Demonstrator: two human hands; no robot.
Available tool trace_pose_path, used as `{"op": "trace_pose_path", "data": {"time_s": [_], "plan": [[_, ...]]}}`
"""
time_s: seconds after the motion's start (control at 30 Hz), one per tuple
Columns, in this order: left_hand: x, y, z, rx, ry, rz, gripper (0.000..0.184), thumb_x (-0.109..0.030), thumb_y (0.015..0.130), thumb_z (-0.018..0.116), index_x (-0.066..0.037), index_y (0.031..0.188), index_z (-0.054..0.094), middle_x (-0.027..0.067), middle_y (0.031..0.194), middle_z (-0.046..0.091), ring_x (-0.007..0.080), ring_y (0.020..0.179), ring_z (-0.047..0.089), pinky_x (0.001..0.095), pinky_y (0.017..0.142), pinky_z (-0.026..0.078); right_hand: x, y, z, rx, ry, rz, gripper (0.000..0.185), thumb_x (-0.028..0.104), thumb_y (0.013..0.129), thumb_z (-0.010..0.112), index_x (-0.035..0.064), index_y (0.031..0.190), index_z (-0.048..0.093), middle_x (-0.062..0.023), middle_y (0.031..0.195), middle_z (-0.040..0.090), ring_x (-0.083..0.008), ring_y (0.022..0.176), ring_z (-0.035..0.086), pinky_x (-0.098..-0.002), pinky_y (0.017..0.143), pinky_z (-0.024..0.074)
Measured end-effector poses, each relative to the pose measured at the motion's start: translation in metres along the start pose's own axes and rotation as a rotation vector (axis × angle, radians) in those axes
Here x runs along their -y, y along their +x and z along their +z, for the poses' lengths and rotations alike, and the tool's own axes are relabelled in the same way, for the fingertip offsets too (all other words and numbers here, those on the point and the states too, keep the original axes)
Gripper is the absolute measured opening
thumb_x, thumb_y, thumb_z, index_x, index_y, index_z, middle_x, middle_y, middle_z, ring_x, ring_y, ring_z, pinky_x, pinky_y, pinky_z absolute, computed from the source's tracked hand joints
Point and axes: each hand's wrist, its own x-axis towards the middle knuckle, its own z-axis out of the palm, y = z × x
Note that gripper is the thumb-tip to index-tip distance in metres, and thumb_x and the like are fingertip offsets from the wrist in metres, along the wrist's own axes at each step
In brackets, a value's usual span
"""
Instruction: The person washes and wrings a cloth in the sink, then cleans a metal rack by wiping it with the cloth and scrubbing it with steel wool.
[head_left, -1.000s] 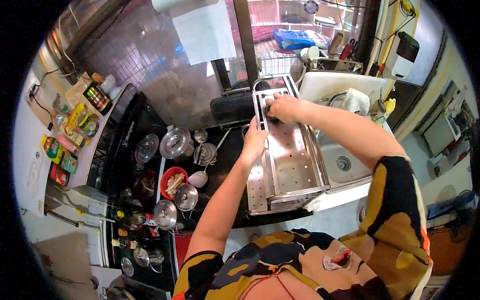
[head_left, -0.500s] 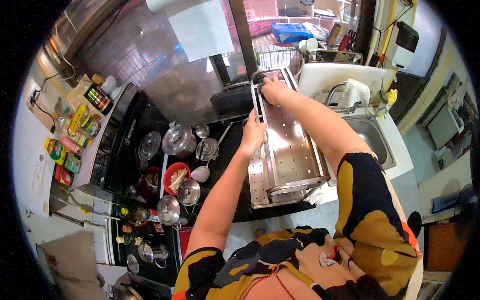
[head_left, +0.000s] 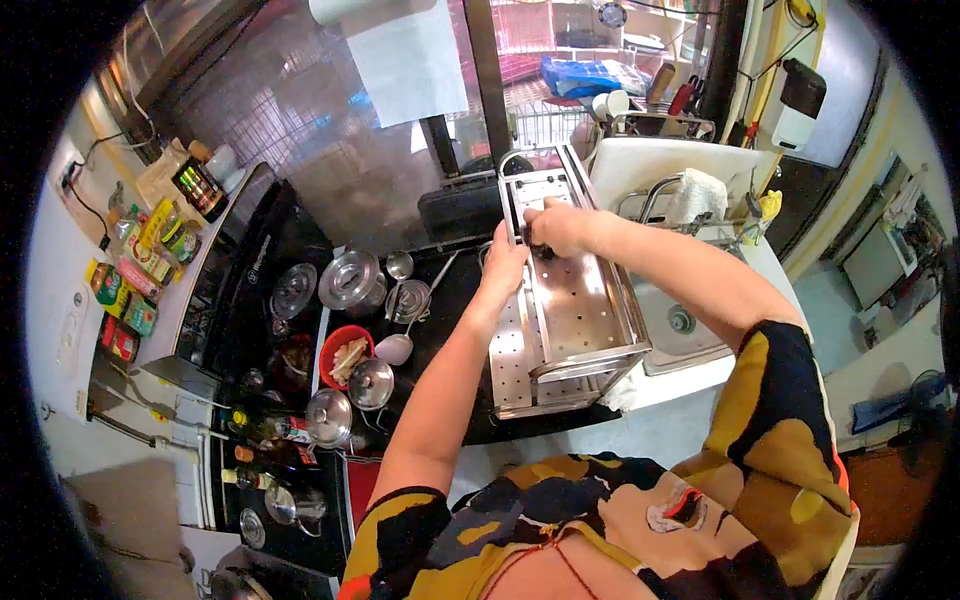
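Note:
A two-tier stainless steel rack with a perforated shelf stands on the counter in front of me. My left hand is closed around the rack's left side rail near its far end. My right hand presses down on the upper shelf with its fingers curled over a small dark thing. The fingers mostly cover that thing, so its kind cannot be made out. Part of the lower perforated tier shows on the left.
Left of the rack are a lidded steel pot, a red bowl of pale food pieces, a ladle and several lids. Bottles and jars line a shelf at far left. A sink with a faucet lies to the right.
My right hand has slid along the upper shelf toward me from its far end, and my right elbow has swung outward. My left hand stays on the side rail.

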Motion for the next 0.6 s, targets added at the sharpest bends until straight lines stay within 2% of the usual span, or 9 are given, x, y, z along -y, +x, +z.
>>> {"op": "trace_pose_path", "data": {"time_s": [0.03,0.1,0.17,0.23,0.27,0.3,0.37,0.43,0.6], "plan": [[0.0,0.001,-0.001,0.0,-0.006,0.002,0.054,-0.004,0.073,0.045,-0.004,0.127,0.044,0.0098,0.097,0.06,0.0171,0.078,0.057,0.0283,0.067,0.046,0.009,-0.007,-0.001,0.012,-0.002,-0.017,0.019,0.005,0.066,0.059,0.0092,0.082,0.067,-0.0091,0.105,0.056,-0.0284,0.097,0.054,-0.041,0.086,0.0385],[0.005,0.003,-0.005,0.111,-0.039,-0.056,0.061,-0.014,0.075,0.049,-0.006,0.134,0.037,0.021,0.115,0.058,0.0342,0.108,0.055,0.0363,0.094,0.041,0.023,-0.027,-0.015,0.037,-0.003,-0.043,0.027,0.003,0.064,0.06,0.0105,0.089,0.069,-0.0094,0.104,0.056,-0.0286,0.094,0.053,-0.0395,0.088,0.0393],[-0.008,-0.002,-0.01,0.047,0.036,0.006,0.061,-0.021,0.08,0.051,-0.008,0.137,0.033,0.0174,0.111,0.059,0.0298,0.1,0.058,0.0388,0.088,0.044,0.026,-0.04,-0.026,-0.019,0.103,-0.094,0.037,0.001,0.062,0.062,0.0123,0.097,0.069,-0.0102,0.103,0.055,-0.0282,0.09,0.052,-0.0375,0.087,0.0407],[-0.021,-0.017,-0.024,0.275,-0.419,-0.369,0.063,-0.032,0.087,0.052,-0.01,0.141,0.026,0.0117,0.114,0.057,0.0245,0.092,0.058,0.0389,0.081,0.046,0.017,-0.049,-0.028,-0.004,0.201,-0.001,0.04,-0.003,0.065,0.06,0.0105,0.102,0.068,-0.0126,0.11,0.054,-0.0304,0.098,0.051,-0.037,0.09,0.0408],[-0.023,-0.026,-0.036,0.293,-0.582,-0.345,0.068,-0.041,0.09,0.051,-0.014,0.144,0.02,0.0076,0.119,0.052,0.0196,0.092,0.054,0.0366,0.078,0.045,0.007,-0.054,-0.018,-0.257,0.421,-0.057,0.04,-0.004,0.066,0.059,0.0109,0.102,0.068,-0.0138,0.111,0.055,-0.032,0.1,0.053,-0.0392,0.09,0.0423],[-0.026,-0.038,-0.041,0.142,-0.602,-0.329,0.059,-0.042,0.09,0.049,-0.013,0.139,0.032,0.0083,0.125,0.047,0.0234,0.103,0.049,0.0406,0.082,0.044,-0.005,-0.057,-0.008,-0.512,0.639,-0.114,0.041,-0.006,0.067,0.057,0.0113,0.102,0.068,-0.015,0.111,0.056,-0.0337,0.102,0.054,-0.0414,0.089,0.0437],[-0.032,-0.053,-0.053,0.048,-0.511,-0.255,0.054,-0.038,0.092,0.049,-0.012,0.138,0.036,0.0096,0.126,0.046,0.0236,0.11,0.047,0.0403,0.087,0.043,0.006,-0.074,-0.014,-0.555,0.769,-0.125,0.042,-0.011,0.072,0.053,0.0074,0.109,0.064,-0.0119,0.117,0.056,-0.0301,0.108,0.054,-0.0394,0.091,0.0464],[-0.04,-0.061,-0.054,0.031,-0.456,-0.152,0.051,-0.035,0.093,0.049,-0.012,0.137,0.037,0.0098,0.127,0.046,0.0234,0.112,0.046,0.0394,0.089,0.043,0.027,-0.081,-0.017,-0.541,1.749,-0.009,0.042,-0.012,0.079,0.049,0.0024,0.118,0.057,-0.0091,0.119,0.056,-0.0231,0.108,0.055,-0.0344,0.091,0.0489],[-0.083,-0.087,-0.044,0.113,-0.395,0.144,0.054,-0.012,0.088,0.055,-0.008,0.138,0.036,0.0097,0.132,0.044,0.0217,0.114,0.047,0.0337,0.093,0.043,0.048,-0.083,-0.023,-0.49,2.014,-0.078,0.038,-0.005,0.086,0.05,-0.0005,0.124,0.051,-0.0096,0.116,0.057,-0.0176,0.104,0.057,-0.0312,0.089,0.0502]]}}
